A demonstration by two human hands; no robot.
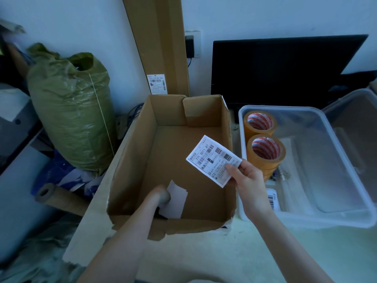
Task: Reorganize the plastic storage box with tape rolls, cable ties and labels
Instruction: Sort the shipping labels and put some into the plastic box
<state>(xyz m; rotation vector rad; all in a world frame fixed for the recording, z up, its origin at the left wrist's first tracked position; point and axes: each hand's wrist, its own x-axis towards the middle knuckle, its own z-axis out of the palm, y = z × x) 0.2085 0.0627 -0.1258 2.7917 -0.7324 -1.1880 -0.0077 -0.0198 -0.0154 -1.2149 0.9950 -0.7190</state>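
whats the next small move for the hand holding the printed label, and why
Probably carry the white printed shipping label, pinched in the right hand, rightward into the clear plastic storage box. It hangs over the open brown cardboard box, while the tan tape rolls already sit in the plastic one.

We see the right hand [247, 178] pinching a barcode label [212, 160] above the cardboard box [130, 160]; the left hand [162, 196] grips white paper [176, 201] inside; two tape rolls [265, 154] stand in the plastic storage box [336, 219].

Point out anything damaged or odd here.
The cardboard box has a torn, ragged near rim, and one far flap is folded inward. The left hand grips a blank paper inside it; the right hand pinches a printed label.
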